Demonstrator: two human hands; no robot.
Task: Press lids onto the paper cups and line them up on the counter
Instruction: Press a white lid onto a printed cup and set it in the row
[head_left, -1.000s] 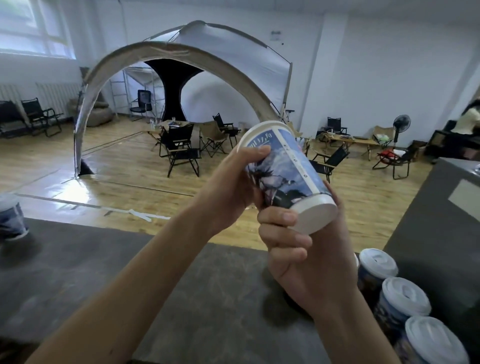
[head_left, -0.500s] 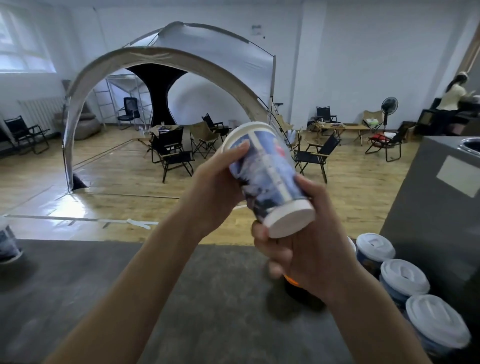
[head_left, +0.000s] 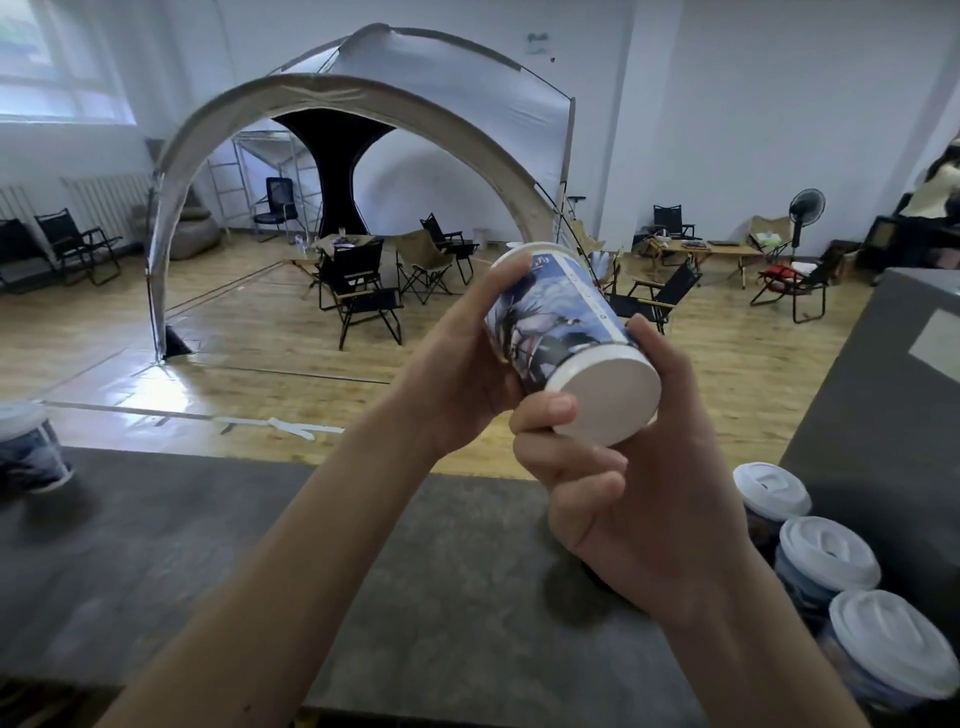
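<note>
We hold the paper cup (head_left: 561, 332) above the counter (head_left: 208, 545), long axis tilted away — our left hand (head_left: 462, 374) curled round its far rim end, our right hand (head_left: 639, 519) pinching the near base — lidded cups (head_left: 826, 551) to the right.

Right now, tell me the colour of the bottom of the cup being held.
The cup's base is plain white, seen best in the head view.

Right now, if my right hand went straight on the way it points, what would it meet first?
Probably the left hand, which grips the far end of the paper cup that the right hand holds by its base. Depth is unclear, so it might slide past.
</note>
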